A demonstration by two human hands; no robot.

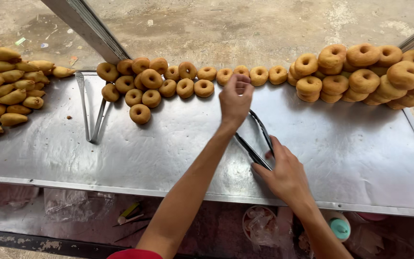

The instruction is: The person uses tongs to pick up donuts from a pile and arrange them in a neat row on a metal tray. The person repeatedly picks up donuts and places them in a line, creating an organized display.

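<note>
1. Up at twelve o'clock, the left hand (235, 98) curls loosely over a small ring doughnut (241, 71) in the row; grip unclear.
2. Right hand (283, 175), at five o'clock, clasps metal tongs (257, 139) on the steel counter (350, 153).
3. Spare tongs (89, 108) lie at ten o'clock.

The left hand (235, 98) covers part of a small doughnut (241, 72) at the worktop's (350, 153) far edge. It also hides the tongs' (257, 139) tips. The pile of pointed fried pastries (5, 81) is cut off at the left edge.
</note>
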